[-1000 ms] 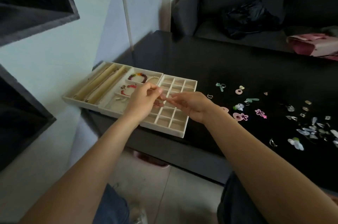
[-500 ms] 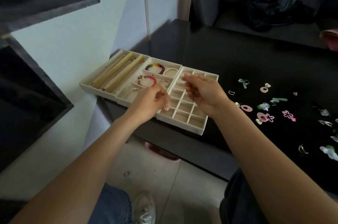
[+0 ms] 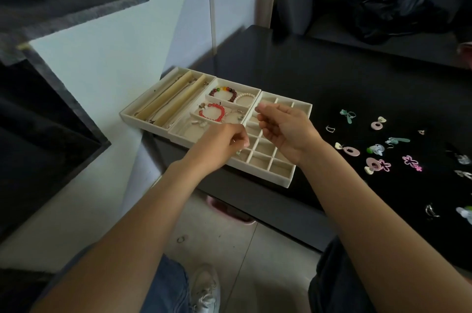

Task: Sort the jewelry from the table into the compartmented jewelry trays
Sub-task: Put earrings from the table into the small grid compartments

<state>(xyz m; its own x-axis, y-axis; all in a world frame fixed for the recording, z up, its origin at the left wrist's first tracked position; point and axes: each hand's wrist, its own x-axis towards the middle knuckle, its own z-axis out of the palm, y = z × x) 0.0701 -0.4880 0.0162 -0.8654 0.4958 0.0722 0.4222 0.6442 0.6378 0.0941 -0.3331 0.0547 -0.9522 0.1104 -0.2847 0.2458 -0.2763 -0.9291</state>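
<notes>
A small pale trinket [image 3: 238, 152] is pinched by the left hand [image 3: 221, 143] over the beige gridded tray [image 3: 281, 177]; the right hand's [image 3: 286, 126] grip is curled, seemingly empty.

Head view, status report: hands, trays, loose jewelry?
Left hand pinched shut, content unclear; right hand half curled, both over the beige grid tray. Pink and green earrings lie on the black table. Nothing blocking.
</notes>
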